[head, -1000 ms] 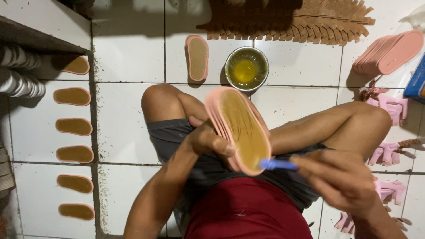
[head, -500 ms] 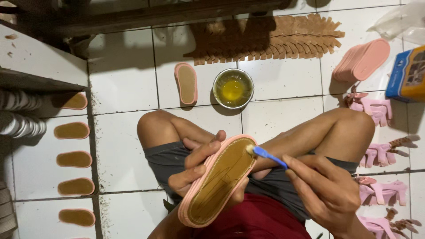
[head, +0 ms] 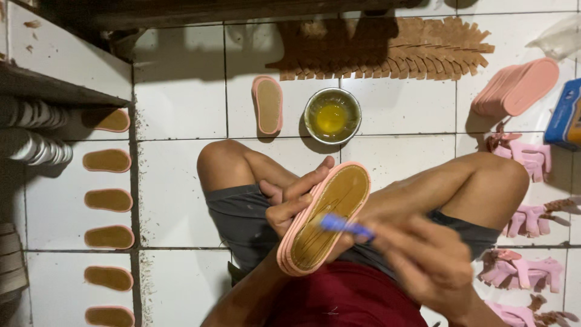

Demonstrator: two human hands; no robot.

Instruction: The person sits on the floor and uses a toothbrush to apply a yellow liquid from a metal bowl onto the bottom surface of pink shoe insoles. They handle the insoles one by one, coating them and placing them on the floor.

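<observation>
Above the person's lap, the left hand (head: 290, 203) grips the edge of a pink sandal sole (head: 327, 218), while the right hand (head: 423, 260) pinches a blue-handled brush (head: 345, 227) against its face. Beyond the sole, a metal bowl (head: 332, 115) contains yellow glue. The sole's long axis runs diagonally, its far end pointing toward the bowl.

A pink-rimmed sole (head: 327, 218) with tan face, blue brush (head: 345, 226), yellow glue bowl (head: 332, 115), white tiled floor (head: 175, 109).
</observation>
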